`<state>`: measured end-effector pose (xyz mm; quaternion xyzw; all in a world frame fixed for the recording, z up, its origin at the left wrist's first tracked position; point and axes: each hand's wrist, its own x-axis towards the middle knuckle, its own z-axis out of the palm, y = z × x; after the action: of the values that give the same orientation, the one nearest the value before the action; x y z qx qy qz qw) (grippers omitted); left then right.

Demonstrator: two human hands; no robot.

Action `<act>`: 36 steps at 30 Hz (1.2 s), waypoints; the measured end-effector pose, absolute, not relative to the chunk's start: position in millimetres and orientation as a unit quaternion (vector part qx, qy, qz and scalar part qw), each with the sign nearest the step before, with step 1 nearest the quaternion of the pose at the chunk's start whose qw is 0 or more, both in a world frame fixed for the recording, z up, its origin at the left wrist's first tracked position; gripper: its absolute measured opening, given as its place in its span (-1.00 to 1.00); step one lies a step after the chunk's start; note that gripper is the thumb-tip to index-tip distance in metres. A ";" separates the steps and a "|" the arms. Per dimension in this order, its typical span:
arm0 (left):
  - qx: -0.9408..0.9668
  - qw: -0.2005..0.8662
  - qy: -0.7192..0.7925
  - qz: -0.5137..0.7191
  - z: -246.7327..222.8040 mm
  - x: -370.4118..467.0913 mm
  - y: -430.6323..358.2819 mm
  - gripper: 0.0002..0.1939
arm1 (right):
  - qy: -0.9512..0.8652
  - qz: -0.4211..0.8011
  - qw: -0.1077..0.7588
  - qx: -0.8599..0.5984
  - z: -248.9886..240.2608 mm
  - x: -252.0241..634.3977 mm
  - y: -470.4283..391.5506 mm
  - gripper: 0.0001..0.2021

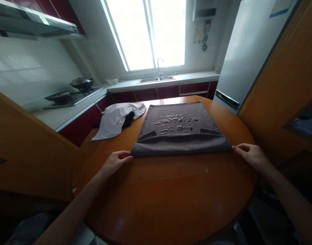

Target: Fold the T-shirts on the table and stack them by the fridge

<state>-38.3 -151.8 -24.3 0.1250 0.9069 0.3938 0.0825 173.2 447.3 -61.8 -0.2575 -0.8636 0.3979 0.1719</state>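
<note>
A dark grey garment (181,143) with raised lettering lies flat on the round wooden table (166,197), its near edge folded over in a band. My left hand (117,161) pinches the left near corner of this fold. At the opposite near corner, my right hand (250,154) has the cloth between thumb and fingers. Small flaps of the garment stick out from under the fold on both sides. The far edge lies near the back of the table.
A crumpled white cloth (112,119) lies at the table's back left, with a black cloth (128,119) partly under it. Beyond are a stove with pans (82,83), a sink (156,79) and a fridge (244,51). Wooden panels stand at both sides.
</note>
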 end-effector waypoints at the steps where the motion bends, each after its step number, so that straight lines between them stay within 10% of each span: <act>1: 0.130 0.074 0.906 0.395 -25.3 -36.2 -150.3 -0.46 | -0.866 0.400 0.168 -0.249 -62.1 176.2 444.7 -0.64; 17: 0.215 -0.056 0.903 0.368 -41.0 -36.3 -142.7 -0.64 | -0.902 0.331 0.191 -0.200 -78.3 167.1 445.3 -0.77; 36: 0.210 0.048 0.897 0.385 0.2 77.1 -189.0 -0.66 | -0.895 0.416 0.068 -0.146 -35.3 267.3 414.5 -0.72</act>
<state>77.1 -189.0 0.2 0.2099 0.8973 0.3854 0.0484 267.3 414.5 -35.3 -0.1457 -0.8952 0.4158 0.0678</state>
